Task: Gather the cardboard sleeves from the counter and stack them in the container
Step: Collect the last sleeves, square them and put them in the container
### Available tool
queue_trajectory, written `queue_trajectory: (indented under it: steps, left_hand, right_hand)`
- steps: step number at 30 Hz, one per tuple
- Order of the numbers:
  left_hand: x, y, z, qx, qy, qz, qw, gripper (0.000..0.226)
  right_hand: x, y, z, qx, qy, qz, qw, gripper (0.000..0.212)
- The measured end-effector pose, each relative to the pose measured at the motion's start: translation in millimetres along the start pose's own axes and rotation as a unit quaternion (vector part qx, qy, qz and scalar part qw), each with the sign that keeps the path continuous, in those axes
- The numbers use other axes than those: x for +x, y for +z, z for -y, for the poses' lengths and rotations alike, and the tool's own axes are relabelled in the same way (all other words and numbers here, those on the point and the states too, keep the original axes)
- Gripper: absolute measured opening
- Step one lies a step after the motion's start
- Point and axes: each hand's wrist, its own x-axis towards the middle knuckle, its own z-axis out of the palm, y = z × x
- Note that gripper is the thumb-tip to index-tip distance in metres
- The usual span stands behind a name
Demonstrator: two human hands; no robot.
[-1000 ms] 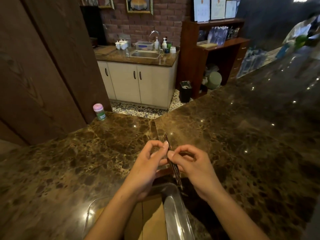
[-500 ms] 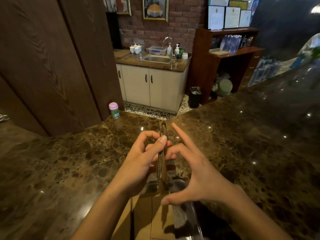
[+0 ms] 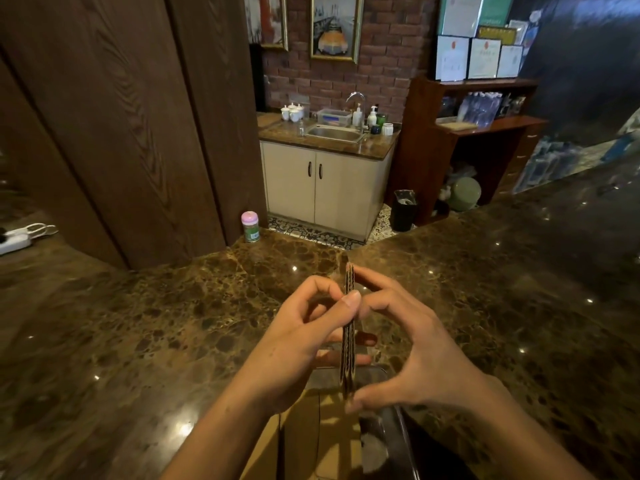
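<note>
Left hand [image 3: 298, 344] pinching flat corrugated cardboard sleeves [image 3: 348, 341], edge-on

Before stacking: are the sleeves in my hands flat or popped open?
Flat: cardboard sleeves show as a thin edge-on bundle held between left hand and right hand.

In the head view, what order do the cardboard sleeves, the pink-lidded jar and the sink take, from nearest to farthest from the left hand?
1. cardboard sleeves, gripped by the left hand itself.
2. pink-lidded jar, at the far edge of the counter, to the left.
3. sink, across the room by the brick wall.
</note>
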Motion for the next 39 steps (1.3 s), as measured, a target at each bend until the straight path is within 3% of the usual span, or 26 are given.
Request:
queue_trajectory:
  steps: [6,13,17,22,26,28,30,31,33,36,39]
  left_hand:
    - [-2.5,0.6,4.2,-0.034,-0.009,-0.015,0.999,0.041]
    - [-12.4,-9.1,0.9,0.015,-0.05,0.034,0.998,0.041]
    - [-17.5,-15.2,3.1,-0.074,-0.049,0.057,0.994,0.028]
    - [-24.4,-17.8,11.3,-0.169,-0.08,0.055,0.981,0.044]
    - [-35.4,-28.7,15.9,-0.051,-0.105,0.036,0.993,0.043]
    - [-43.5,-42.3,20.8,0.025,-0.098,0.007,0.995,0.048]
    - [-53.7,-60.9,26.7,0.147,-0.053,-0.019,0.988,0.034]
    - [-58.8,-71.0,29.2,0.239,-0.022,-0.024,0.97,0.023]
    - [-67.1,-89.5,33.4,0.439,0.011,-0.014,0.898,0.011]
    - [-72.2,-102.3,43.5,0.668,-0.012,0.073,0.741,0.033]
    - [-73.0,-95.1,56.2,0.756,-0.081,0.155,0.631,0.053]
  right_hand:
    - [0.9,3.4,7.8,-0.007,-0.001,0.013,1.0,0.071]
    - [2.5,4.6,9.6,-0.017,-0.008,0.002,1.0,0.074]
    - [3.7,5.5,14.3,0.02,-0.005,0.03,0.999,0.079]
    - [5.7,18.4,15.8,0.028,-0.002,0.035,0.999,0.079]
    - [0.7,31.2,10.4,0.113,0.046,0.061,0.991,0.076]
    - [-2.2,34.6,7.0,0.235,0.107,0.083,0.962,0.075]
    - [-5.0,38.5,2.5,0.284,0.154,0.117,0.939,0.07]
    - [-5.2,40.7,0.8,0.249,0.166,0.14,0.944,0.066]
    - [-4.4,47.4,-1.4,0.1,0.181,0.208,0.956,0.063]
    - [-1.6,60.3,-1.6,-0.086,0.171,0.334,0.923,0.061]
    - [-0.7,82.2,-1.4,-0.15,0.146,0.399,0.893,0.07]
